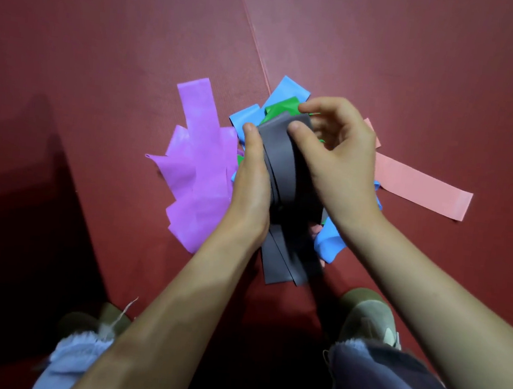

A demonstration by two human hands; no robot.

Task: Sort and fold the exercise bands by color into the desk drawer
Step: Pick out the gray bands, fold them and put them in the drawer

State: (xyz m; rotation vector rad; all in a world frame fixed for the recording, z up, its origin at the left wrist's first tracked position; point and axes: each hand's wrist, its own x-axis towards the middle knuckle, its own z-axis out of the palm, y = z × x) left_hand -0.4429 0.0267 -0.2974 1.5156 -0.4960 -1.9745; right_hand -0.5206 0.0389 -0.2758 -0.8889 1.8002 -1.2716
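Both hands hold a folded grey exercise band (281, 162) above a pile of bands on the red floor. My left hand (252, 174) grips its left edge, thumb on top. My right hand (336, 152) pinches its upper right end between thumb and fingers. The grey band's loose ends hang down toward my feet. Under it lie purple bands (197, 168) at the left, blue bands (287, 90) and a green band (282, 107) at the top, more blue (328, 241) at the lower right, and a pink band (419, 189) stretched to the right. No drawer is in view.
Red mat flooring (105, 49) with a seam (254, 34) running up from the pile. My two shoes (369, 316) and frayed trouser hems stand just below the pile. A dark shadow covers the lower left.
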